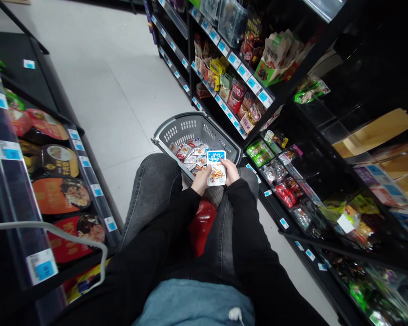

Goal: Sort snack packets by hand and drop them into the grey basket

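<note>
Between my two hands is a small snack packet [216, 170], white with a blue top and a picture of orange-brown food. My left hand [201, 179] grips its left edge, and my right hand [230, 172] grips its right edge. Just beyond my knees, a grey plastic shopping basket [187, 124] stands on the floor. Inside it lie several small snack packets [192, 154] in white and red, partly hidden by the held packet and my hands. Below my hands, between my legs, sits a shiny red thing [202, 224] whose kind I cannot make out.
A shelf with boxed meals [59, 160] runs along the left. At the back right stands a black shelf with bagged snacks [238, 97]. Nearer on the right, divided bins hold small packets [287, 190]. A pale cable [71, 236] crosses the lower left. Tiled floor [119, 86] runs between the shelves.
</note>
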Demonstrator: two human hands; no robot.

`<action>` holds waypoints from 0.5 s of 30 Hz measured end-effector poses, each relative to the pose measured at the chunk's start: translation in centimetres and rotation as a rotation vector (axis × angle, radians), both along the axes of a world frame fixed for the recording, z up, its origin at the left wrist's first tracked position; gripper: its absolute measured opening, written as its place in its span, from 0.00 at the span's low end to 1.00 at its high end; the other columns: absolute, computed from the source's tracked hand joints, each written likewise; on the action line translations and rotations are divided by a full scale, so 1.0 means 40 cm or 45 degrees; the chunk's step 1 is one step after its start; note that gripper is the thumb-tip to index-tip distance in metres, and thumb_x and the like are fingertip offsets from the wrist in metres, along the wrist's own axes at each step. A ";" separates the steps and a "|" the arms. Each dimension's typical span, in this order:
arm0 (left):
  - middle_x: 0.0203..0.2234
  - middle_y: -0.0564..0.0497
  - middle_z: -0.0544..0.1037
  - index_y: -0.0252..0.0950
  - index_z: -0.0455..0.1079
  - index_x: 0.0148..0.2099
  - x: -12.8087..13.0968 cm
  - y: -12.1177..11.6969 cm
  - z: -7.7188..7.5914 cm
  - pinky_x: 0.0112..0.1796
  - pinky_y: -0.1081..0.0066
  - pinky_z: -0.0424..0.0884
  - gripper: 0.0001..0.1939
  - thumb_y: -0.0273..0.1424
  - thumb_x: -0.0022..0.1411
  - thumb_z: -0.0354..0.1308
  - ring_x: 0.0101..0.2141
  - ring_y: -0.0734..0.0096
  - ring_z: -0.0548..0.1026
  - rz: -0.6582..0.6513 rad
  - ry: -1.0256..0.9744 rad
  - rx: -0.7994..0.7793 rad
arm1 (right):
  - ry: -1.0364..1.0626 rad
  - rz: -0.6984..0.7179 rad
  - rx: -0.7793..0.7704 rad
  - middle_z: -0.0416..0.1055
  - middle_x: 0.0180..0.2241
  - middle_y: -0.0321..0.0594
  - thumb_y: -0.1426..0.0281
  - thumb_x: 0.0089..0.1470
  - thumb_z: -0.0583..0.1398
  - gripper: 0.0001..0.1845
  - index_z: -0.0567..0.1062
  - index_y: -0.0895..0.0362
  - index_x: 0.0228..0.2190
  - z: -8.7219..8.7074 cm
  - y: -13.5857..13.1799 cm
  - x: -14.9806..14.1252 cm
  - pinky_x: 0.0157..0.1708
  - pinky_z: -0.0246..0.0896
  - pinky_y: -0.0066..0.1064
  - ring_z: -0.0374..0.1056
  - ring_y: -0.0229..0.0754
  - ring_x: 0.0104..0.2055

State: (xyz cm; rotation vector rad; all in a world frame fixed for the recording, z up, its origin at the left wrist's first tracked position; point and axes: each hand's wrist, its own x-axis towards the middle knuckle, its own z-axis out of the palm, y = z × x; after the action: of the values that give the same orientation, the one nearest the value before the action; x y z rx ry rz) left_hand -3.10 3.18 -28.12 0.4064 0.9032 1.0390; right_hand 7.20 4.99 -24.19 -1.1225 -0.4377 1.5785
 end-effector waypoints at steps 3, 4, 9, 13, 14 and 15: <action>0.29 0.40 0.80 0.28 0.73 0.35 -0.005 -0.004 -0.002 0.40 0.58 0.73 0.22 0.39 0.40 0.69 0.38 0.52 0.77 -0.040 0.070 0.051 | -0.010 -0.018 0.031 0.73 0.25 0.39 0.74 0.49 0.63 0.04 0.71 0.60 0.25 -0.001 0.001 0.000 0.41 0.70 0.34 0.72 0.47 0.39; 0.28 0.41 0.80 0.28 0.74 0.34 -0.007 -0.004 -0.004 0.39 0.59 0.73 0.23 0.38 0.36 0.71 0.37 0.52 0.77 -0.049 0.103 0.070 | -0.010 -0.030 0.039 0.73 0.25 0.39 0.73 0.49 0.63 0.05 0.71 0.59 0.24 -0.001 0.002 0.000 0.41 0.70 0.34 0.72 0.47 0.39; 0.26 0.44 0.79 0.29 0.74 0.31 -0.009 -0.004 -0.016 0.37 0.61 0.72 0.23 0.38 0.32 0.72 0.35 0.54 0.77 -0.053 0.194 0.188 | 0.045 -0.054 0.013 0.73 0.27 0.41 0.69 0.51 0.63 0.09 0.70 0.60 0.24 0.007 0.001 -0.002 0.42 0.70 0.35 0.71 0.48 0.40; 0.25 0.44 0.79 0.29 0.74 0.30 -0.010 -0.003 -0.017 0.37 0.62 0.72 0.22 0.38 0.33 0.72 0.35 0.55 0.77 -0.033 0.226 0.205 | 0.049 -0.023 0.034 0.74 0.29 0.42 0.67 0.52 0.63 0.09 0.71 0.60 0.27 0.016 -0.002 -0.004 0.42 0.70 0.36 0.71 0.49 0.41; 0.25 0.44 0.79 0.29 0.74 0.30 -0.010 -0.003 -0.016 0.37 0.62 0.72 0.22 0.39 0.33 0.72 0.35 0.55 0.77 -0.028 0.238 0.199 | 0.047 -0.018 0.048 0.74 0.29 0.42 0.67 0.52 0.63 0.09 0.71 0.60 0.27 0.014 -0.002 -0.003 0.42 0.70 0.36 0.71 0.49 0.41; 0.25 0.44 0.79 0.29 0.74 0.30 -0.010 -0.004 -0.015 0.37 0.62 0.71 0.22 0.39 0.33 0.72 0.35 0.55 0.77 -0.023 0.252 0.188 | 0.042 -0.014 0.062 0.74 0.29 0.41 0.68 0.51 0.62 0.08 0.71 0.60 0.27 0.010 -0.001 -0.002 0.42 0.70 0.36 0.71 0.49 0.41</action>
State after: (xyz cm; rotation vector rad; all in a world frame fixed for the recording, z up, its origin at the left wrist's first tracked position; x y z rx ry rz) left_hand -3.49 3.04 -28.72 0.6488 0.9993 1.0650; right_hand 7.12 4.96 -23.79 -1.0589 -0.4445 1.5667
